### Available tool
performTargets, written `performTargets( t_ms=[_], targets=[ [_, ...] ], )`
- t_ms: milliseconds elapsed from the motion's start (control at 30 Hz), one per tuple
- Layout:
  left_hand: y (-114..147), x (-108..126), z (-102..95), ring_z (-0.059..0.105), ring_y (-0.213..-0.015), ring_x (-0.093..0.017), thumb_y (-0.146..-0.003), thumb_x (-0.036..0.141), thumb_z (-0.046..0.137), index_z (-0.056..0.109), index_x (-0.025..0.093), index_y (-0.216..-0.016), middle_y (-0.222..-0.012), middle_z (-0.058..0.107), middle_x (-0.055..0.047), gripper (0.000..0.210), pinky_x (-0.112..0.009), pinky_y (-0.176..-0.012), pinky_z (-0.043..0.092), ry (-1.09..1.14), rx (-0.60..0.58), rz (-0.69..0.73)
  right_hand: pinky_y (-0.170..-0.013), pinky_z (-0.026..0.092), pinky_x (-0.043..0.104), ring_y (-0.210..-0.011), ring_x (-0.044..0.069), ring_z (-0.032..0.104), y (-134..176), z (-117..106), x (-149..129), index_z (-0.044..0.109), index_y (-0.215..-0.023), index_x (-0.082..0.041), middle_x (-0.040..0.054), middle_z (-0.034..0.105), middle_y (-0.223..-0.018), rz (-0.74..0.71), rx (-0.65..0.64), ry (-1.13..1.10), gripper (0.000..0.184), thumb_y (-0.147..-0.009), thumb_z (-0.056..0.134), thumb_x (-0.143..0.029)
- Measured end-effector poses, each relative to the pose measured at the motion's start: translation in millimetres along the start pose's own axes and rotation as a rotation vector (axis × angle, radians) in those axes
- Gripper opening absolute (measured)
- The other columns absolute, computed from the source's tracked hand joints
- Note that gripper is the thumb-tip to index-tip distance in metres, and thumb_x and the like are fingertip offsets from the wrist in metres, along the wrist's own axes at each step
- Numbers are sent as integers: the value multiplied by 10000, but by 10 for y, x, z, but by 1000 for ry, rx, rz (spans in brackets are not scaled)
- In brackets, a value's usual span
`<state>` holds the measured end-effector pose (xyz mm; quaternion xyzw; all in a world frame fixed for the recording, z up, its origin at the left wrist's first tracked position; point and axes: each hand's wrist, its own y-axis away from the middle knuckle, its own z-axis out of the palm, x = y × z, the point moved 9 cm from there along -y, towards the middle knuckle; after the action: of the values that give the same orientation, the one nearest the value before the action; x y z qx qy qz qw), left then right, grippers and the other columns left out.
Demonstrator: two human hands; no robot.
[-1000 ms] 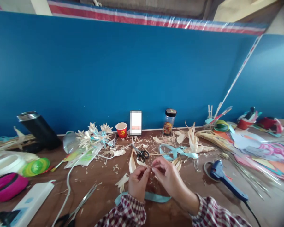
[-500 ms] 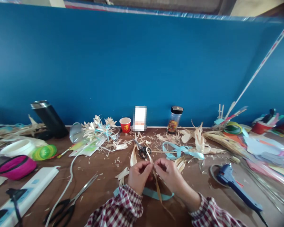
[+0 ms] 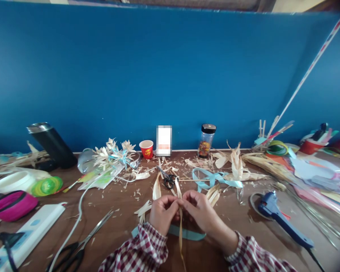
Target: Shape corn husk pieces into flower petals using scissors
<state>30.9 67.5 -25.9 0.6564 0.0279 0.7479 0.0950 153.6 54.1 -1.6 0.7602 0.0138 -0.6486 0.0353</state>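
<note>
Both hands meet at the middle front of the table, fingertips touching. My left hand [image 3: 163, 213] pinches a long, pale strip of dried corn husk [image 3: 181, 230], whose tail hangs down toward me while a curled end rises above the fingers. From the other side, my right hand [image 3: 200, 209] is closed on the same strip. Just beyond the fingers lie small black-handled scissors [image 3: 169, 181] and another piece of husk [image 3: 156, 189]. Under the wrists runs a light-blue ribbon [image 3: 187, 233]. The exact grip point is partly covered by the fingers.
Larger scissors [image 3: 82, 243] and a white power strip [image 3: 31, 230] lie left. A blue glue gun [image 3: 283, 219] is at right. Toward the back stand husk flowers [image 3: 113, 153], a red paper cup [image 3: 146, 149] and a black-lidded jar [image 3: 206, 140]. Husk scraps litter the tabletop.
My hands have come closer together, the right one shifting left until the fingertips meet. The husk's tail, slanted before, now hangs nearly straight. The camera view has shifted slightly.
</note>
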Motion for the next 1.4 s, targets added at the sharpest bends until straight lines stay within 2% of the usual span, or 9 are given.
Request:
performTargets(
  t_ms=[100, 233, 333, 433, 633, 833, 1000, 1200, 1400],
  targets=[
    [-2, -17, 7, 512, -410, -94, -638, 423, 714, 681, 122, -716, -463, 567, 11, 313, -206, -441, 450, -9, -27, 13, -406, 325, 188, -424, 76, 402, -14, 27, 61, 509, -717, -179, -62, 459, -504, 65, -46, -26, 285, -803, 561, -445],
    [19, -18, 20, 498, -417, -90, -632, 411, 718, 679, 122, -707, -475, 567, 12, 301, -204, -438, 448, -4, -18, 18, -408, 315, 188, -442, 81, 410, 4, -35, -14, 531, -719, -174, -54, 460, -517, 2, 16, 95, 240, -824, 531, -390],
    [59, 67, 22, 491, -410, -93, -634, 403, 711, 673, 119, -668, -485, 580, -4, 288, -202, -412, 429, -26, 27, 81, -412, 341, 190, -454, 87, 431, 22, -50, -43, 540, -735, -178, -46, 476, -540, -26, 28, 111, 274, -864, 474, -411],
    [95, 152, 25, 484, -392, -97, -630, 385, 713, 663, 113, -617, -460, 569, -14, 277, -199, -388, 406, -86, 58, 146, -444, 372, 193, -489, 92, 463, 18, -40, -58, 561, -734, -172, -33, 520, -571, -59, 9, 111, 277, -829, 543, -432],
    [54, 30, 20, 477, -374, -87, -598, 412, 734, 662, 120, -648, -430, 546, 12, 305, -197, -398, 432, -20, 24, 5, -432, 370, 201, -458, 95, 453, -19, -16, 62, 592, -749, -164, -29, 531, -538, 61, -46, 34, 261, -825, 524, -405],
    [40, -7, 25, 503, -398, -107, -569, 425, 759, 686, 116, -669, -469, 575, -19, 333, -221, -408, 466, -28, 6, -4, -505, 372, 212, -535, 109, 466, 0, -111, -135, 595, -679, -159, -22, 546, -565, -95, 63, 235, 115, -756, 565, -240],
    [52, 77, 8, 538, -414, -148, -615, 403, 727, 710, 120, -679, -511, 602, -59, 291, -264, -410, 472, -126, 32, 109, -529, 385, 223, -560, 124, 495, 5, -104, -140, 608, -704, -157, -7, 571, -593, -126, 68, 315, 128, -782, 536, -231],
    [58, 131, -26, 525, -392, -157, -626, 368, 705, 698, 140, -618, -457, 579, -47, 228, -259, -391, 426, -250, 65, 135, -568, 389, 237, -603, 147, 547, 26, -90, -175, 594, -732, -173, 14, 610, -648, -197, 78, 461, 132, -823, 506, -212],
    [73, 162, -24, 508, -374, -141, -618, 314, 686, 654, 161, -552, -432, 569, -27, 169, -230, -379, 373, -300, 84, 180, -553, 332, 234, -586, 131, 491, 52, -59, -243, 528, -684, -184, -3, 561, -645, -267, 91, 625, 121, -805, 518, -186]
  ],
)
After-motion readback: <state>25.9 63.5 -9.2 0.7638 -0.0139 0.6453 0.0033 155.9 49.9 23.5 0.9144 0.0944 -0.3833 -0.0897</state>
